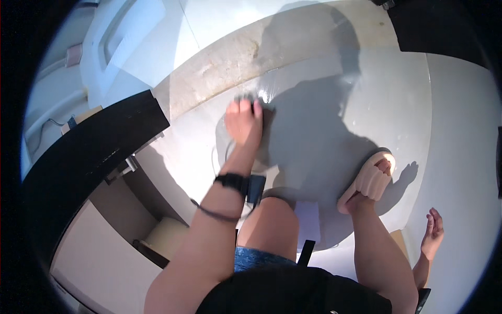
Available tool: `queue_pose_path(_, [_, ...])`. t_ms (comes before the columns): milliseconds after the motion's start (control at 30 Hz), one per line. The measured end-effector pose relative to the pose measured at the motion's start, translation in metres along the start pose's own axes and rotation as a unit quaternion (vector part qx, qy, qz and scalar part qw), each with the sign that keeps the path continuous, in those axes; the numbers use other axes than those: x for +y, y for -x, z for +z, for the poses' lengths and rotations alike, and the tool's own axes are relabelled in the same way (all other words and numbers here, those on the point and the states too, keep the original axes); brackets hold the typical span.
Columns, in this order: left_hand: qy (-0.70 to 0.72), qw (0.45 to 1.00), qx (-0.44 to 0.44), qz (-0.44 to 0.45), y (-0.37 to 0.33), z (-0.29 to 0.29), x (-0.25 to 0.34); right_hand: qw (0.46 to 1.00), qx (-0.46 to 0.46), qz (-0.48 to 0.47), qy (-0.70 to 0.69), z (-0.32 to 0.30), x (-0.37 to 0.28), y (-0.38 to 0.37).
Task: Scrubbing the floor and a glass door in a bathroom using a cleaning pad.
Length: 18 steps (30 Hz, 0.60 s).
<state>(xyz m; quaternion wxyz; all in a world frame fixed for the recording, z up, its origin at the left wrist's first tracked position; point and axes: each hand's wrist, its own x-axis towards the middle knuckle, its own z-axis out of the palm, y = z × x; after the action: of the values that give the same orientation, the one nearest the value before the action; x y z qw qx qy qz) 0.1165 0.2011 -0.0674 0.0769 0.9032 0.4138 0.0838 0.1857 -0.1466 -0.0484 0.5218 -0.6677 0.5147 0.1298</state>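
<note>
2 hands, 1 dark item, 1 slipper (374, 180), 1 wristband (230, 181). Dark item (250, 96) blurred, at left hand's (243, 121) fingertips, far side, low over floor (201, 138). Left fingers curled down; can't tell if gripping it or only touching. Right hand (432, 236) off at right, fingers loosely extended, grip wide, near wall (460, 157). Black counter (99, 144) edge left of left hand; floor room right, toward slipper.
</note>
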Motion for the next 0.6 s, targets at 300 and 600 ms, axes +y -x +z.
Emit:
queue_pose_path(300, [-0.027, 0.993, 0.115, 0.022, -0.104, 0.0, 0.013, 0.971, -0.215, 0.103, -0.018, 0.032, -0.074, 0.081])
queue_pose_path(600, [-0.096, 0.988, 0.109, -0.042, -0.062, -0.016, -0.051, 0.795, -0.151, -0.192, 0.555, -0.143, -0.23, 0.034])
